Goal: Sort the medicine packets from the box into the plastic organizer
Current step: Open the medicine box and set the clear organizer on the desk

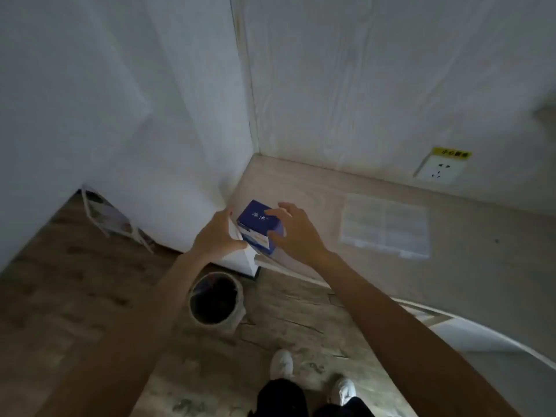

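While both forearms reach up from the bottom of the view, the widest things around them are the white wall (pixel 105 100) filling the ten o'clock side and the pale wood-grain panel (pixel 391 79) filling the one o'clock side; they meet in a corner above the hands. Below the panel runs a light wooden counter (pixel 466 251), spreading from the centre toward four o'clock, its near edge (pixel 288 270) cutting diagonally under the right wrist. A brownish plank floor (pixel 60 290) takes up the seven o'clock area.

On the counter at three o'clock lies a flat, clear plastic organizer (pixel 386 225), well apart from the hands; its compartments are too faint to count. Down at six o'clock a round waste bin (pixel 215 299) with a liner stands on the floor, directly beneath the left forearm. A wall socket (pixel 439 171) with a yellow label sits on the panel at two o'clock. Leaning papers or packaging (pixel 111 219) rest against the wall base at nine o'clock, blurred. Two white shoes (pixel 281 362) show at the bottom.

At the centre, on the counter's left end, sits the blue medicine box (pixel 260 225). The right hand (pixel 293 230) holds it, fingers curled over its top and near side. The left hand (pixel 219 233) is beside the box's left face, thumb toward it; whether it grips is not clear.
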`<state>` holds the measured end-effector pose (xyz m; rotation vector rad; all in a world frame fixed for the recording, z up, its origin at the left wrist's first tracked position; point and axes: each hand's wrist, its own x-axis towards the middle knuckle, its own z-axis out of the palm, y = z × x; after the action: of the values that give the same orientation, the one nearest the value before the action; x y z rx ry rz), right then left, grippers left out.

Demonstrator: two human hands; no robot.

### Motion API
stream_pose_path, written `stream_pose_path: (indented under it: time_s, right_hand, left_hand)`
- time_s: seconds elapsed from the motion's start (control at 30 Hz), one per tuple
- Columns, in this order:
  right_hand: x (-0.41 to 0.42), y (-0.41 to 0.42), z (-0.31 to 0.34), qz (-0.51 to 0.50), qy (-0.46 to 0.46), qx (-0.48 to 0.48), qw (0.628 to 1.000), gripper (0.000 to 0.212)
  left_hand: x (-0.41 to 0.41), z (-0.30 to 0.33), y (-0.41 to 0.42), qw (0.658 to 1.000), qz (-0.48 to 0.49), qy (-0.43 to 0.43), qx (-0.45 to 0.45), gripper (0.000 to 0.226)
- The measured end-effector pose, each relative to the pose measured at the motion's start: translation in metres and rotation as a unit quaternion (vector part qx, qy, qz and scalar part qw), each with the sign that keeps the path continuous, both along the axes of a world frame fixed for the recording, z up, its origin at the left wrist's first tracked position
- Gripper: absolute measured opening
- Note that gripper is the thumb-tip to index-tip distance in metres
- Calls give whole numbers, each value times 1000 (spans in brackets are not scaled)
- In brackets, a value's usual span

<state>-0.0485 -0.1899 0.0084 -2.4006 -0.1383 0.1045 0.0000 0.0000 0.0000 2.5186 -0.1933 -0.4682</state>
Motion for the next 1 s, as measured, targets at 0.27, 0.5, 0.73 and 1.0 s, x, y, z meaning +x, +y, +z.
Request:
stream_pose_path:
  time_s: [0.27, 0.5, 0.73, 1.0]
  right_hand:
    - [16, 10, -12, -12, 13, -98, 995, 43]
    - [10, -24, 4, 42, 36, -170, 984, 44]
    - [28, -32, 15, 136, -17, -356, 924, 39]
    - [29, -24, 16, 175, -25, -425, 888, 47]
  left_hand:
    - [2, -29, -8, 990, -51, -58, -114, 78]
    - [19, -46, -34, 980, -138, -72, -121, 95]
    - [26, -45, -48, 971, -172, -90, -137, 86]
    - [16, -42, -53, 970, -146, -54, -185, 87]
